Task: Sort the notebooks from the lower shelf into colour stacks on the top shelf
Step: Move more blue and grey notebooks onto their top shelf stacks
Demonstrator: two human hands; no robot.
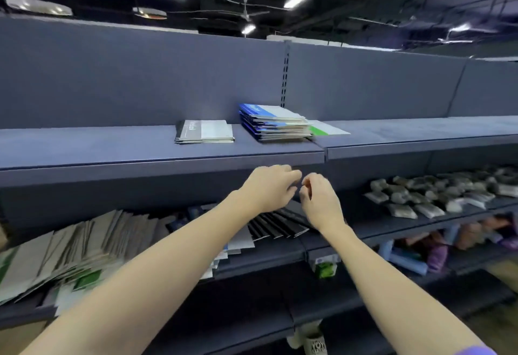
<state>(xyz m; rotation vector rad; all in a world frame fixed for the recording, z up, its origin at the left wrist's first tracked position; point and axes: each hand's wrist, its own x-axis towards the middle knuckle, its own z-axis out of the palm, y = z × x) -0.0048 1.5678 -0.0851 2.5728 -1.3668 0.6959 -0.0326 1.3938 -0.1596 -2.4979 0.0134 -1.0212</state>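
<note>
My two bare forearms fill the near foreground, reaching up and forward. My left hand [269,188] and right hand [319,200] sit close together just under the front lip of the top shelf [112,144], almost touching at the fingertips. Both have loosely curled fingers and I see nothing held in either one.

Directly beneath my hands, on the lower shelf [280,259], a fanned row of dark notebooks [277,224] lies overlapping, near that shelf's front edge. To their left a big slumped heap of pale and green notebooks [70,253] spreads toward the left end of the lower shelf, some hanging over its front edge.

On the top shelf, above my hands, there are three groups: a low grey stack [204,131] to the left, a taller blue stack [273,123] just right of it, and a single green notebook [328,130] touching the blue stack's right side, lying across the seam between shelf sections. The top shelf is bare to the left of the grey stack and to the right of the green notebook.

Right of my hands the lower shelf holds small grey packets [437,192].
</note>
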